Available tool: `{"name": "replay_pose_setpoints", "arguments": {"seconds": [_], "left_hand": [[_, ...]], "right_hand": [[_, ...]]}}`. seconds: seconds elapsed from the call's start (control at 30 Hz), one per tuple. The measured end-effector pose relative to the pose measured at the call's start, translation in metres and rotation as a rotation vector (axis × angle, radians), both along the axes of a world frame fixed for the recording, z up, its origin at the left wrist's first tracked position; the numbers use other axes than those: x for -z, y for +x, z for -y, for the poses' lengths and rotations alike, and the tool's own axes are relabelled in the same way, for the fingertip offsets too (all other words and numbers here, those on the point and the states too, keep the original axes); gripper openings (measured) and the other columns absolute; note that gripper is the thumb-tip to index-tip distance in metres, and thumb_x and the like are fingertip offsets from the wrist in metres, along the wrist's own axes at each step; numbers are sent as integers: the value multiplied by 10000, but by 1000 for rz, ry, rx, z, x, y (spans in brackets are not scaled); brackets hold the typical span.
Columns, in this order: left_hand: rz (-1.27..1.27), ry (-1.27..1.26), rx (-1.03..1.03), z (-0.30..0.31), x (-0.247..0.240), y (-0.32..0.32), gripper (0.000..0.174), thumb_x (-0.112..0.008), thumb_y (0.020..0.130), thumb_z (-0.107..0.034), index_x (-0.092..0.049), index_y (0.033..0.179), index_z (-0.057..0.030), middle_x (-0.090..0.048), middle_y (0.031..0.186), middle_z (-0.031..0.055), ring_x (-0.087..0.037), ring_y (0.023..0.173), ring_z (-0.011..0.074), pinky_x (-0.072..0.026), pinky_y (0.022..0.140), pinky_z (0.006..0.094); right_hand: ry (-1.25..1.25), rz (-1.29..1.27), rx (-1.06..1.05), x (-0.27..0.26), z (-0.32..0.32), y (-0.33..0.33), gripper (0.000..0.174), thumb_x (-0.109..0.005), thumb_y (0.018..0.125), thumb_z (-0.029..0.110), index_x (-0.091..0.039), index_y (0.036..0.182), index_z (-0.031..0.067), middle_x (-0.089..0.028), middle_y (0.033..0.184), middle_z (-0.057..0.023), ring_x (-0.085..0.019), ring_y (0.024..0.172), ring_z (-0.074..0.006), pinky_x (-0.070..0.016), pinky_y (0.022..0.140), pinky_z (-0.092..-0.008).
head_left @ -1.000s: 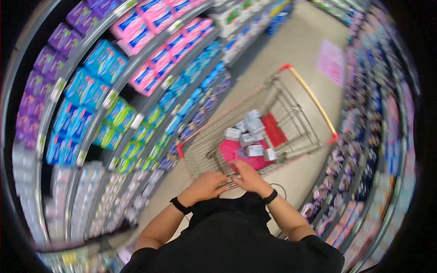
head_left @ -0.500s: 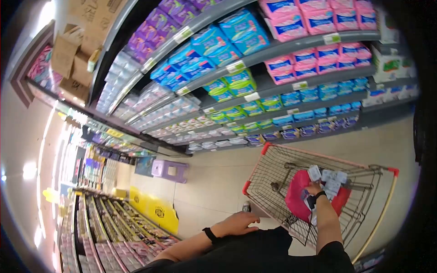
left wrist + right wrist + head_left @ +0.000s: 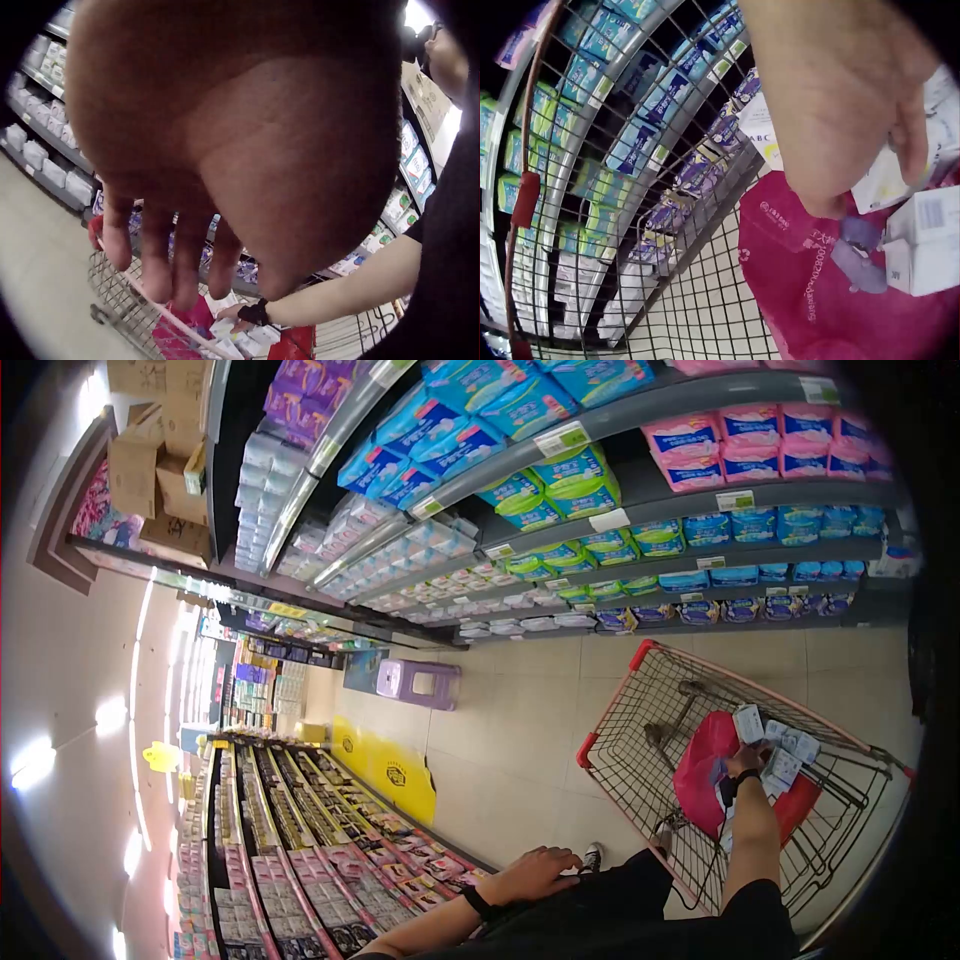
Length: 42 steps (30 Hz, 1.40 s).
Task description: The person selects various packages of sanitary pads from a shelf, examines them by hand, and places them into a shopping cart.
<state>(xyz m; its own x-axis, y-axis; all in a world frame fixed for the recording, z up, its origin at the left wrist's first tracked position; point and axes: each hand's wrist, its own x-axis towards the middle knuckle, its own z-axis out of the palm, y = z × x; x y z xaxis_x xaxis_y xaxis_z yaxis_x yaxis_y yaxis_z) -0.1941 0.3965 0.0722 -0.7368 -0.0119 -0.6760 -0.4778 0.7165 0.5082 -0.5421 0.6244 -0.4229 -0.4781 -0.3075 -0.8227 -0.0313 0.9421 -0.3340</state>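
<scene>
The right hand (image 3: 748,762) is seen down inside the shopping cart (image 3: 612,705), set among the white packs (image 3: 783,748) that are piled on the pink bag (image 3: 700,775). Fingertips are laid against one pack; whether it is pinched cannot be told. The left hand (image 3: 533,873) is held beside the body, outside the cart, fingers loosely apart, nothing gripped. Stocked shelves (image 3: 690,408) are lined up beyond.

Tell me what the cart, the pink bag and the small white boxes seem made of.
Cart: bare grey metal wire, a welded grid, with red caps that look plastic. Pink bag: thin glossy plastic film, likely; it wrinkles and shines. White boxes: probably matt cardboard, given flat faces and sharp edges.
</scene>
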Motion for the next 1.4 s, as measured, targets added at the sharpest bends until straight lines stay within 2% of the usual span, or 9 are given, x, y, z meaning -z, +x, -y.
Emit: {"name": "replay_pose_setpoints", "arguments": {"seconds": [0.2,0.37,0.5,0.63,0.97,1.03,1.17,1.27,1.4], "left_hand": [[-80,-15,-38,19,3,10,306,-652,1006,-276,-653,1246,-86,-677,1124,145,-659,1075,370,-516,959,471],[-187,44,-20,42,26,37,297,-675,996,-318,-677,1175,-80,-706,1109,138,-682,1073,348,-530,960,470],[-126,90,-22,77,40,52,261,-737,956,-263,-713,1120,-62,-736,1083,137,-702,1040,342,-552,924,456],[-65,140,77,126,39,68,227,-762,928,-199,-716,1094,-52,-738,1046,137,-708,994,341,-558,882,445],[-157,-135,107,332,79,94,212,-761,898,-108,-711,1088,-29,-716,991,152,-697,913,336,-552,831,437],[-136,-154,110,340,76,92,215,-760,902,-110,-707,1092,-24,-714,985,152,-696,914,332,-550,832,435],[-72,-132,235,313,79,75,226,-763,917,-148,-704,1110,-44,-720,990,148,-702,908,314,-550,827,421],[-38,-70,283,247,85,45,237,-769,928,-194,-714,1115,-59,-730,1016,143,-713,957,320,-552,847,424],[90,184,301,156,91,-5,260,-764,943,-190,-713,1144,-35,-735,1063,163,-707,1005,348,-549,917,420]], "right_hand": [[125,-298,-116,22,17,27,797,-617,916,597,-431,1598,229,-534,1535,-240,-663,1210,-460,-514,1098,-520],[-548,-662,54,116,-4,37,879,-777,747,669,-596,1449,172,-706,1247,-261,-668,1155,-462,-542,993,-548],[119,-411,-149,9,48,36,769,-672,903,578,-607,1415,7,-574,1482,-265,-555,1366,-425,-447,1147,-503],[58,-347,186,-35,77,61,624,-680,831,533,-737,1167,10,-763,1098,-232,-737,1073,-405,-592,901,-514],[50,-218,40,-57,95,103,532,-577,907,450,-754,1168,22,-721,1207,-285,-665,1194,-445,-511,1075,-529],[101,-204,-238,-64,97,85,527,-598,911,439,-734,1247,56,-598,1408,-298,-545,1350,-464,-452,1133,-568],[166,-234,226,-73,90,60,560,-647,900,421,-678,1403,176,-155,1738,-257,-232,1577,-479,-358,1204,-623],[158,-328,281,-61,74,33,519,-622,904,357,-731,1297,38,16,1776,-171,-162,1601,-436,-352,1222,-513],[70,-293,256,-62,48,6,495,-675,882,333,-740,1311,95,-62,1772,-179,-183,1592,-434,-387,1192,-493]]}}
